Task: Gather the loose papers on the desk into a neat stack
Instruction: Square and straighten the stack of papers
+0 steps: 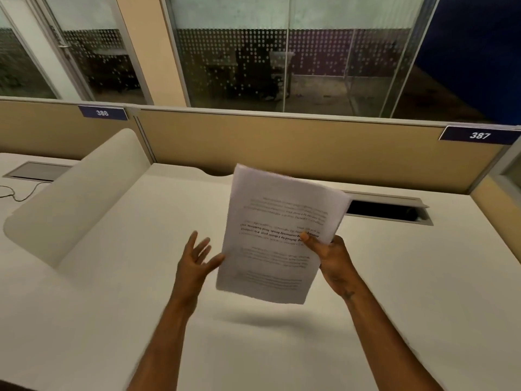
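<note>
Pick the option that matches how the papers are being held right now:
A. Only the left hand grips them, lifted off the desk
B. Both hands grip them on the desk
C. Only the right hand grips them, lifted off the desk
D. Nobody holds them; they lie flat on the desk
C: the right hand pinches the papers at their right edge above the desk, while the left hand is open beside them.

Bare desk [118, 292] (divider [76, 193] leftward)

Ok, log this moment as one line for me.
papers: bunched, lifted off desk | right hand: pinching right edge | left hand: open beside left edge | loose sheets on desk: none visible
</note>
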